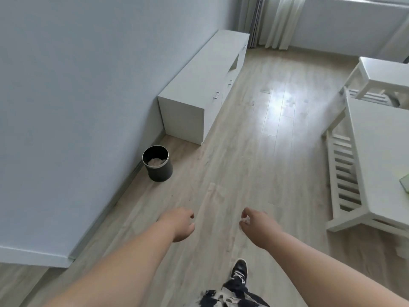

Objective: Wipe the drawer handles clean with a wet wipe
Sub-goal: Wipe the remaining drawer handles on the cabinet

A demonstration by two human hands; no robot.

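The wood-plank floor (243,151) is carrying a long white drawer cabinet (199,85) standing against the wall. A black round bin (159,168) is sitting on the floor just beside the cabinet's near end, close to the wall. A white slatted table (380,156) is standing on the floor at the right, with a smaller white table (385,74) standing behind it.

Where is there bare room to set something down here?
Bare: the cabinet top along the wall, the table top apart from a green item at its right edge, and the floor between them. Tighter: the corner where the bin stands, by the cabinet's end.
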